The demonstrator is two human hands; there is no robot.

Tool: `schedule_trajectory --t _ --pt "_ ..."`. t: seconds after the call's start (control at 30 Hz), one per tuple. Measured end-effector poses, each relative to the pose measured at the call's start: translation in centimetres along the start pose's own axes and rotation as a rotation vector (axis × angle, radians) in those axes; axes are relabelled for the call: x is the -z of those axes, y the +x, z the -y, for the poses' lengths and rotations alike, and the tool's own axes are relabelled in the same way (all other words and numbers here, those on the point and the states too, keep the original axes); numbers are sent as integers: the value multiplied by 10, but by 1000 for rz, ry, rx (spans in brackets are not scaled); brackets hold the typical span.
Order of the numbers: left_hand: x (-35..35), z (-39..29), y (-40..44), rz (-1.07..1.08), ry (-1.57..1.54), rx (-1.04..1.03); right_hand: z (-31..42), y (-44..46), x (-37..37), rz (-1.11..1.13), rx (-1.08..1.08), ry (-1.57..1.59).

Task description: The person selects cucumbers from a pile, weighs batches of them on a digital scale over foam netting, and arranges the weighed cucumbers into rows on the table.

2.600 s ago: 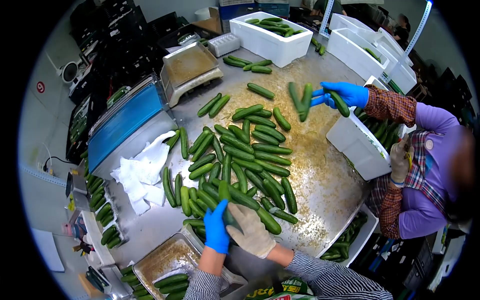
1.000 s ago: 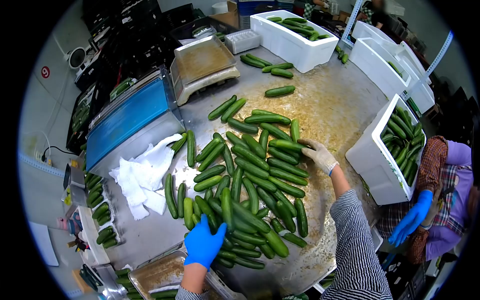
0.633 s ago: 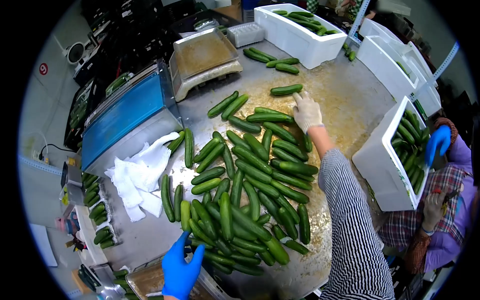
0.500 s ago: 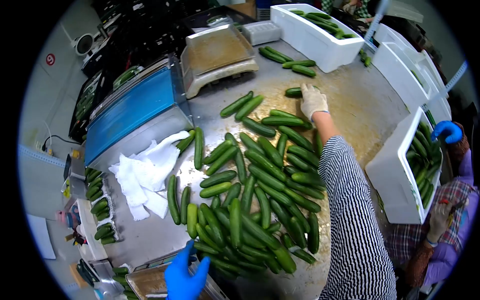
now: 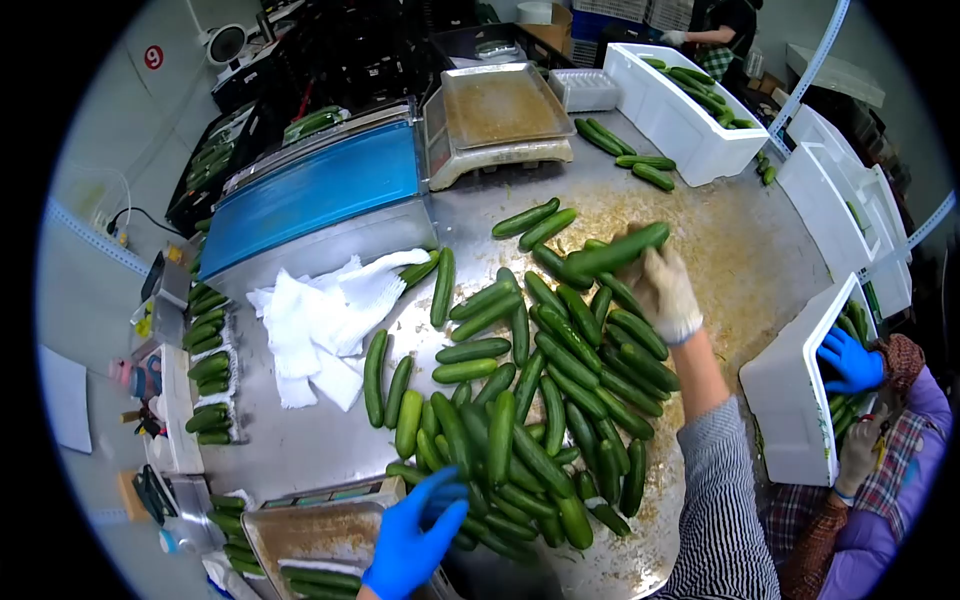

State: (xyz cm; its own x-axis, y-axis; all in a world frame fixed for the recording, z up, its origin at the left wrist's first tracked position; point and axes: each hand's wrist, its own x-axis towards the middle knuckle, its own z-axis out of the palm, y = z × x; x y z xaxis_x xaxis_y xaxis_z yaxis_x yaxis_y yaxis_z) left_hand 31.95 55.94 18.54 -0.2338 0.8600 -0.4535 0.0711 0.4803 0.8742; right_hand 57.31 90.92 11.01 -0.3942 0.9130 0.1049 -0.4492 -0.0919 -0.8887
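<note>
Head view, worker's own hands over a metal table (image 5: 300,450) of cucumbers. Nearest, at the lower edge, the left hand (image 5: 415,535), in a blue glove, is empty, its thumb and fingers parted beside the near edge of the cucumber pile (image 5: 565,365). To the left of this hand stands a shallow metal tray (image 5: 325,530) with cucumbers lying on white material at its near end. The pile covers the middle of the table, its cucumbers overlapping at many angles. Left of the pile lies a crumpled white cloth (image 5: 318,325). At the far right side of the pile, the right hand (image 5: 668,295), in a pale glove, grasps one cucumber (image 5: 618,252) by its right part; the cucumber slants up toward the right, in front of others. To the right, a white foam box (image 5: 795,390) holds more cucumbers; a co-worker's blue-gloved hand (image 5: 848,362) reaches into it. Farther off, a blue panel (image 5: 320,190) slopes behind the cloth, with a weighing scale (image 5: 500,160) just beside it. Beyond, a second foam box (image 5: 665,130) contains cucumbers, and a person (image 5: 735,35) in dark clothing stands in the background.
</note>
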Motion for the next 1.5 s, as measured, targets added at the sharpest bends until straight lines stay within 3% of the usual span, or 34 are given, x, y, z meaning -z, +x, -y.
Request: schedule_trajectory --t 0.2,0.3,0.37,0.43,0.47,0.57,0.6,0.63,0.7,0.77,0.83,0.87,0.9,1.0,1.17,1.23,1.3,1.5 --pt "-27 -23 5 158 -553 3 8 -132 -125 282 -309 263" --pt "-15 -11 -15 367 -472 93 -1 -185 -174 311 -367 310" --pt "-18 -8 -46 225 -367 84 -2 -208 -203 218 -156 27" --pt "-25 18 -72 81 -211 -19 -2 -223 -226 -66 -235 -135" --pt "-28 36 -86 -63 22 -151 -7 -231 -236 -87 -106 -264" --pt "-7 62 -124 -383 376 -525 -16 -258 -265 -17 -26 -582" --pt "8 61 -145 -373 396 -396 -5 -274 -274 57 -280 -564" --pt "24 71 -159 -419 418 -401 2 -287 -285 153 -431 -456" --pt "59 100 -183 -478 463 -426 -3 -308 -306 328 -544 -509" --pt "96 131 -204 -568 510 -498 -28 -333 -322 453 -484 -498" --pt "127 152 -219 -614 522 -492 -38 -351 -352 558 -198 -776" --pt "142 160 -221 -624 551 -527 -33 -355 -373 568 -249 -777" --pt "156 166 -221 -636 579 -559 -44 -359 -384 547 -166 -813" --pt "185 181 -225 -541 555 -494 -86 -367 -390 579 48 -1056" --pt "232 211 -270 -729 142 -433 -85 -387 -350 132 167 -866" --pt "251 240 -294 -814 98 -384 -65 -393 -321 -64 -195 -694" --pt "266 268 -315 -844 -12 -319 -50 -404 -301 -182 -82 -759" --pt "278 311 -355 -869 -155 -229 -46 -440 -249 -420 -170 -550"
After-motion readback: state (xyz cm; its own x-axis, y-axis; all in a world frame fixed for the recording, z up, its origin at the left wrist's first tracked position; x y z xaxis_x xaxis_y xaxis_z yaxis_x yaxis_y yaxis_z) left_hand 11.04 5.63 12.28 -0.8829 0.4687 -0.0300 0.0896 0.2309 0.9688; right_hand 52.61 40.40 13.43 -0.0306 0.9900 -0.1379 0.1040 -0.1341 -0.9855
